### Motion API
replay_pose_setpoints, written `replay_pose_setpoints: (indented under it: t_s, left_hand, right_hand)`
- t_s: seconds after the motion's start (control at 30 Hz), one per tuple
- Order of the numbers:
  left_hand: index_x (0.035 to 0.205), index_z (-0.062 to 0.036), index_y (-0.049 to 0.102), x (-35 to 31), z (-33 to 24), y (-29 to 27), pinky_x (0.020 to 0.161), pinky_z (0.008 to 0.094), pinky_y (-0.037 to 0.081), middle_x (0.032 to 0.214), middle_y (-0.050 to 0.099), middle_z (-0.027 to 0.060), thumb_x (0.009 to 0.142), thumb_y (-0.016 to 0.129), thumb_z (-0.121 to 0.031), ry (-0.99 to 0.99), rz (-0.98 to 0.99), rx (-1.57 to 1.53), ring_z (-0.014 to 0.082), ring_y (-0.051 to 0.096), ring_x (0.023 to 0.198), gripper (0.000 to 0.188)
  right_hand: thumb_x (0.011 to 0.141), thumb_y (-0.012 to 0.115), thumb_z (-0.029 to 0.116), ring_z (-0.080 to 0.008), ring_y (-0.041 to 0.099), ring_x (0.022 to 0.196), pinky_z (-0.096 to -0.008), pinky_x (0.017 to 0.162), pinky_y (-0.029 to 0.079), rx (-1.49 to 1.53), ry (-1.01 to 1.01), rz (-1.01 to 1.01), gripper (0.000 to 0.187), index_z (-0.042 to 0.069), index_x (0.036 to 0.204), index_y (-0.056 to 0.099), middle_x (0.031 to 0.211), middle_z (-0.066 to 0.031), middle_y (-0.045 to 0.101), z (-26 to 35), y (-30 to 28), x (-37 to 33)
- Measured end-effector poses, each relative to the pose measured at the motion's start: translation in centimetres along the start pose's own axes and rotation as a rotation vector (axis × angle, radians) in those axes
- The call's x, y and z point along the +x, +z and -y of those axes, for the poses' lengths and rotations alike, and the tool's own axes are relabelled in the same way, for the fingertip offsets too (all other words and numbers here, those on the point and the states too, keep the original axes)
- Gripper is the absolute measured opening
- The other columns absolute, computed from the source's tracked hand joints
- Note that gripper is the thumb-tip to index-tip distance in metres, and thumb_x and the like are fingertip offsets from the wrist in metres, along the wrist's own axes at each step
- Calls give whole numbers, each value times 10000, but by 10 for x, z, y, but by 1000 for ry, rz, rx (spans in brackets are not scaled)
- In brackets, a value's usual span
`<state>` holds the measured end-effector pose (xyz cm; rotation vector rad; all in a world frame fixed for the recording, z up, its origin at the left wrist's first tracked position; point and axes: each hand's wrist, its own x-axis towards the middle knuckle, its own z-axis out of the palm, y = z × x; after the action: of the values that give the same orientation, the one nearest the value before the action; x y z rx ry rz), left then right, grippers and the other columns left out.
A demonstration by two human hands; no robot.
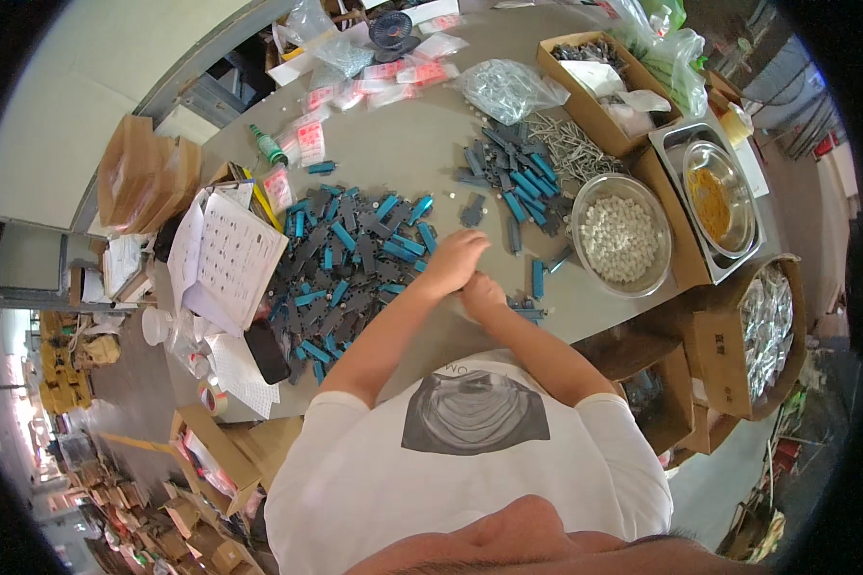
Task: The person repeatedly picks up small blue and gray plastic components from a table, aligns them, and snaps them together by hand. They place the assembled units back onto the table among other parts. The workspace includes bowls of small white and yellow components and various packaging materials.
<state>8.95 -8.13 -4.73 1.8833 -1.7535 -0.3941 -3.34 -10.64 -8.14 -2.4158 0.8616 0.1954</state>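
My left hand [454, 261] and my right hand [482, 293] meet over the middle of the table, fingers curled in. Whatever lies between them is hidden. Left of them spreads a big heap of small blue and dark grey rectangular parts [353, 251]. A smaller group of the same kind of parts [520, 172] lies beyond my hands to the right. One blue part [537, 280] rests alone by my right hand. Further right stands a clear round bowl [579, 244] filled with small white pieces [620, 238].
Metal screws or pins [575, 149] lie loose behind the bowl. At right are a cardboard box [548, 59], a metal tray [664, 144] and a carton of silvery packets [767, 335]. Papers [235, 251] and a phone [267, 351] sit at left; plastic bags [510, 88] lie at the back.
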Motion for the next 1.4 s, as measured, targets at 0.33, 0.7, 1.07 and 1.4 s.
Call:
replay_pose_setpoints:
  t_s: [0.33, 0.7, 1.07, 1.4]
  left_hand:
    - [896, -134, 620, 66, -7, 37, 864, 357, 422, 954, 539, -4, 789, 578, -132, 321, 190, 516, 193, 487, 1019, 114]
    - [1265, -115, 325, -24, -53, 24, 742, 376, 545, 1182, 528, 87, 946, 428, -68, -703, 187, -1351, 233, 582, 1027, 338]
    - [1315, -144, 266, -66, -95, 28, 744, 327, 562, 1149, 495, 93, 925, 397, -1, -658, -250, -1653, 194, 578, 952, 435]
    - [1258, -92, 307, -69, -112, 13, 816, 357, 522, 1238, 489, 155, 954, 430, -97, -487, -322, -1586, 267, 567, 1042, 328]
  right_hand:
    - [795, 629, 168, -289, 626, 851, -400, 715, 490, 448, 27, 140, 361, 74, 1131, 539, 956, -174, 631, -52, -74, -60]
    - [841, 603, 23, -108, 504, 676, -248, 592, 425, 1500, 132, 30, 314, 79, 1103, 439, 807, -15, 502, -79, -80, -74]
    - [864, 583, 28, -168, 629, 757, -288, 629, 530, 1518, 177, -1, 208, 2, 1037, 470, 875, -106, 613, -25, -79, -82]
    - [870, 604, 72, -146, 634, 662, -262, 553, 505, 1467, 138, 4, 190, -9, 990, 481, 821, -102, 632, -23, -69, -91]
